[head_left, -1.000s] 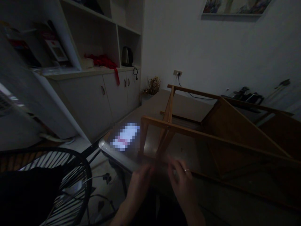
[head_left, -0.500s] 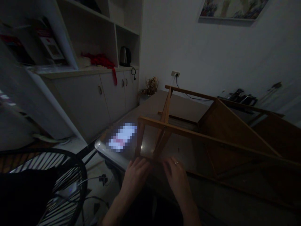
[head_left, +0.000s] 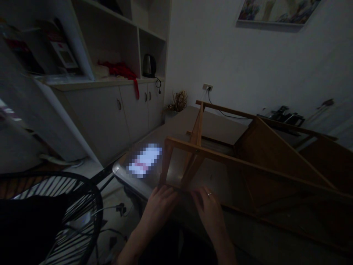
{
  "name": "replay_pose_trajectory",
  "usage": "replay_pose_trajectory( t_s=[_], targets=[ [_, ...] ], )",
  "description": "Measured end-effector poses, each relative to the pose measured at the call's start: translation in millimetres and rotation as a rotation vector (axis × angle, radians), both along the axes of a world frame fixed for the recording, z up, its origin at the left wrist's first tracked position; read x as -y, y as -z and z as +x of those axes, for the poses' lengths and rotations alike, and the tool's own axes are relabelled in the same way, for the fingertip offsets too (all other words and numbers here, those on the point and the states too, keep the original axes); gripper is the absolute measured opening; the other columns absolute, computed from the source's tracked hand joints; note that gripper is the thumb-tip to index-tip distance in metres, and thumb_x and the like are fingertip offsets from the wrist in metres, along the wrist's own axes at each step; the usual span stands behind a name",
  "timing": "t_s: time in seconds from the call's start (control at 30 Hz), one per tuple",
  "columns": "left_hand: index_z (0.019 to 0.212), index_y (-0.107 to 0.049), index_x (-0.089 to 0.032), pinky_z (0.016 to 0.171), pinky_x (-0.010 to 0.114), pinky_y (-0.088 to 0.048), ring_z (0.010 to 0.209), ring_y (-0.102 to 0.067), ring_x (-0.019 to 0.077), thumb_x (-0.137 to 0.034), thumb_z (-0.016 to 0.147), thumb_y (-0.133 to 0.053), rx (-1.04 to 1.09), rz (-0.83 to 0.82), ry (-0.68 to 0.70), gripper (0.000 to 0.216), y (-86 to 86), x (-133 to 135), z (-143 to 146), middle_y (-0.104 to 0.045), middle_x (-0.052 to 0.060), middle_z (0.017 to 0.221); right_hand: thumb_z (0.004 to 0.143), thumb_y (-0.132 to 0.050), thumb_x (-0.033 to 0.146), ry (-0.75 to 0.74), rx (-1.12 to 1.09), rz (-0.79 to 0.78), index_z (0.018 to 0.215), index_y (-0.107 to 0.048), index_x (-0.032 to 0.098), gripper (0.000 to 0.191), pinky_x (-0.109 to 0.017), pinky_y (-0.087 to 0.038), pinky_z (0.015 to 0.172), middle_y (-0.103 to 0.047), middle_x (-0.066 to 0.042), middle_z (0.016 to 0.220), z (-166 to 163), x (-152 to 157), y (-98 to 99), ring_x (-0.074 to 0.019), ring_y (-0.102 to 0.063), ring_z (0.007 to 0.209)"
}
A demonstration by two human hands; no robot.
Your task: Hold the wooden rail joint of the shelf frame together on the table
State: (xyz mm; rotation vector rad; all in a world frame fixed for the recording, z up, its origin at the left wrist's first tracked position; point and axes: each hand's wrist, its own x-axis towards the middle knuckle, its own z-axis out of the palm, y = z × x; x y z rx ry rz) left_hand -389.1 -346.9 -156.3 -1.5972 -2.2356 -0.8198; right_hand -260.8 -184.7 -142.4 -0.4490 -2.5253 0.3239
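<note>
A brown wooden shelf rack (head_left: 234, 156) lies on its side across the grey table (head_left: 176, 127), its legs and end rails toward the left. My left hand (head_left: 162, 200) rests on the near lower rail by the rack's left end, fingers curled over it. Just to the right, my right hand (head_left: 209, 206), with a ring on one finger, is closed at the same rail, thumb and fingers bent together. Darkness hides the fingertips and anything small between them. A blurred-out bright phone-like screen (head_left: 146, 160) lies left of the rack.
A black slatted chair (head_left: 99, 206) stands at lower left, with cables and a plug (head_left: 120, 209) on the floor. White cabinets (head_left: 96, 110) line the left, holding a kettle (head_left: 149, 66) and red cloth (head_left: 120, 70). Dark objects (head_left: 286, 116) sit by the wall behind the rack.
The view has shifted slightly, so the surroundings appear a little farther right. Both hands stay at the same rail, and the rack keeps its place on the table.
</note>
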Motion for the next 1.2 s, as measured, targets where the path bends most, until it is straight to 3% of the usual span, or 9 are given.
replay_pose_trajectory(
  t_s=[0.2, 0.47, 0.73, 0.97, 1.2],
  targets=[
    [0.084, -0.062, -0.022, 0.077, 0.033, -0.034, 0.086, -0.057, 0.0176, -0.021, 0.101, -0.049, 0.006, -0.011, -0.034, 0.021, 2.5, -1, -2, -0.065, -0.001, 0.083, 0.106, -0.023, 0.052, -0.023, 0.027, -0.019, 0.093, -0.064, 0.022, 0.052, -0.036, -0.044, 0.078, -0.068, -0.005, 0.089, 2, -7, -2.6, -0.0221, -0.064, 0.083],
    [0.086, -0.062, -0.022, 0.078, 0.032, -0.034, 0.088, -0.059, 0.0169, -0.022, 0.1, -0.054, 0.046, -0.048, -0.013, 0.016, 0.8, -6, -4, -0.067, -0.002, 0.083, 0.105, -0.033, 0.053, -0.064, 0.061, -0.107, 0.092, -0.065, 0.023, 0.045, -0.036, -0.045, 0.081, -0.068, -0.004, 0.092, 3, -15, -11.5, -0.022, -0.065, 0.086],
    [0.084, -0.062, -0.021, 0.078, 0.032, -0.036, 0.086, -0.06, 0.0172, -0.021, 0.099, -0.055, 0.05, -0.081, 0.016, 0.016, 0.1, -9, -7, -0.068, -0.001, 0.084, 0.104, -0.035, 0.024, -0.103, 0.124, -0.213, 0.101, -0.063, 0.02, 0.029, -0.035, -0.05, 0.081, -0.07, -0.006, 0.093, -28, -30, -34.1, -0.022, -0.066, 0.088],
    [0.081, -0.062, -0.022, 0.074, 0.032, -0.036, 0.079, -0.06, 0.0174, -0.018, 0.097, -0.055, 0.016, -0.046, -0.011, 0.018, 0.1, -9, -6, -0.066, -0.003, 0.076, 0.092, -0.042, 0.006, -0.197, 0.238, -0.283, 0.106, -0.068, 0.022, 0.033, -0.034, -0.053, 0.09, -0.072, -0.006, 0.103, -43, -26, -21.3, -0.02, -0.067, 0.098],
    [0.08, -0.061, -0.023, 0.07, 0.032, -0.036, 0.074, -0.06, 0.0173, -0.012, 0.092, -0.061, 0.06, -0.093, -0.024, 0.017, -2.2, -8, -1, -0.066, -0.004, 0.074, 0.091, -0.047, 0.006, -0.176, 0.336, -0.282, 0.109, -0.072, 0.022, 0.035, -0.042, -0.05, 0.1, -0.072, -0.008, 0.114, -41, -21, -22.8, -0.0248, -0.064, 0.112]
  ],
)
